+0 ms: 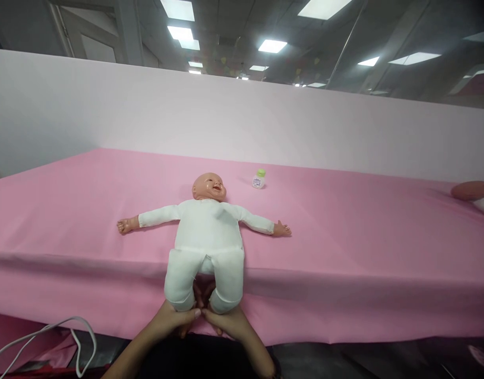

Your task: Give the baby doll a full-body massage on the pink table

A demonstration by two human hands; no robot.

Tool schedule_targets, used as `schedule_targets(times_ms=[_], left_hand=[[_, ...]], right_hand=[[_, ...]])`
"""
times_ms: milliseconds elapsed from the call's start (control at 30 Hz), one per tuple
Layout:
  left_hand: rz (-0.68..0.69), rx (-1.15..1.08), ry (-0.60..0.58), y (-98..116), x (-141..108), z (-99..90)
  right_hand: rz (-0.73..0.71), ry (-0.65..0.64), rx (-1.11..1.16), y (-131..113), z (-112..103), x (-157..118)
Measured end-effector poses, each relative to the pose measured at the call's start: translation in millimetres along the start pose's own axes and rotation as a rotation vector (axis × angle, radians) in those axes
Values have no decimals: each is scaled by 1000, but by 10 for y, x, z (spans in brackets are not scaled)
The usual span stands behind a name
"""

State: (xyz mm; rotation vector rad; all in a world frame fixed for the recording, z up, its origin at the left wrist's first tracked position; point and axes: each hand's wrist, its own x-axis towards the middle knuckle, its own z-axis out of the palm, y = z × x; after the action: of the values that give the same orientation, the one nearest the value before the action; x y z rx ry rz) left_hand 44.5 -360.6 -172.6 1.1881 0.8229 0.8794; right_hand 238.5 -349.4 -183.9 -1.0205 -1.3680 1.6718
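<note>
Baby doll with a tan hard-looking head and a white cloth body [208,226]: on its back on a table cover of smooth pink sheeting [344,231], face up, arms spread wide, head toward the far side. Bent legs reach over the near edge.

Person's right hand [174,319] closes around the doll's lower leg on the picture's left; left hand [229,322] likewise on the other. Thumb tips nearly meet between the legs; remaining fingers mostly hidden.

Small rounded whitish bottle with a light green cap [259,179] stands upright near the head, to its right in view, well apart from both hands.

Far right: tan and white object [474,192], cut off by the frame. Behind the table, plain white low partition [242,121]. Lower left, looped white cable [80,322].
</note>
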Motion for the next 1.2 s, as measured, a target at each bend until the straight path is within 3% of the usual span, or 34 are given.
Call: schedule_targets(times_ms=[133, 600, 1200], left_hand=[[-2, 66, -90, 27, 0, -22], [25, 124, -155, -2, 12, -80], [41, 268, -65, 13, -3, -111]], right_hand=[[5, -47, -6, 3, -6, -2], [-32, -153, 14, -52, -132, -45], [-28, -109, -16, 138, -184, 23]])
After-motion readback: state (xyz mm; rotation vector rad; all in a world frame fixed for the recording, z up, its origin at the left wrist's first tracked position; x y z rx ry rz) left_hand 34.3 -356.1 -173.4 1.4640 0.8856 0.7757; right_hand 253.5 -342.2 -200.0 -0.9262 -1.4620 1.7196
